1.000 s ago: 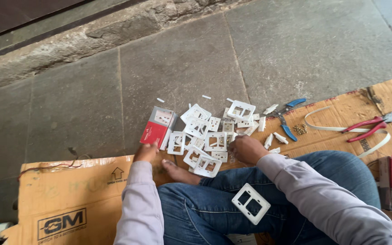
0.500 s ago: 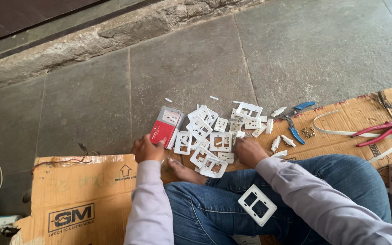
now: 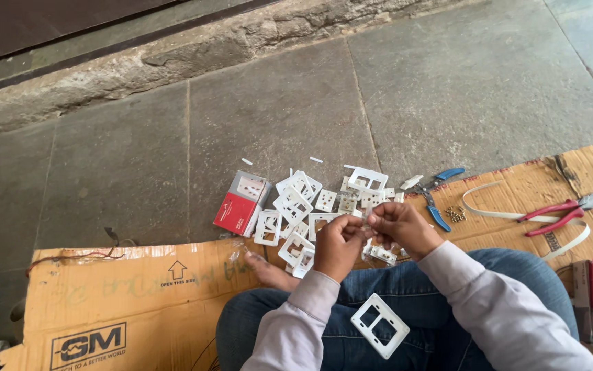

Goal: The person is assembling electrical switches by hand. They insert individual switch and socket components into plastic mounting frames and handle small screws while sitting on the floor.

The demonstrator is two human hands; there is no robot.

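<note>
Both hands (image 3: 368, 233) pinching perhaps one white part (image 3: 365, 221), pile (image 3: 310, 206) beyond

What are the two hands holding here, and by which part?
Both hands, left hand and right hand, pinch a small white plastic piece between fingertips; which part cannot be told.

Head cam, looks steeply down, close over lap & floor.

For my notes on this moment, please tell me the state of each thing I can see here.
left hand: closed on a small white part
right hand: pinching the same part
white frame: flat on the lap
pile of white plates: scattered loose
red box: lying on the stone floor
red pliers: on cardboard, jaws shut
blue cutters: handles spread
</note>
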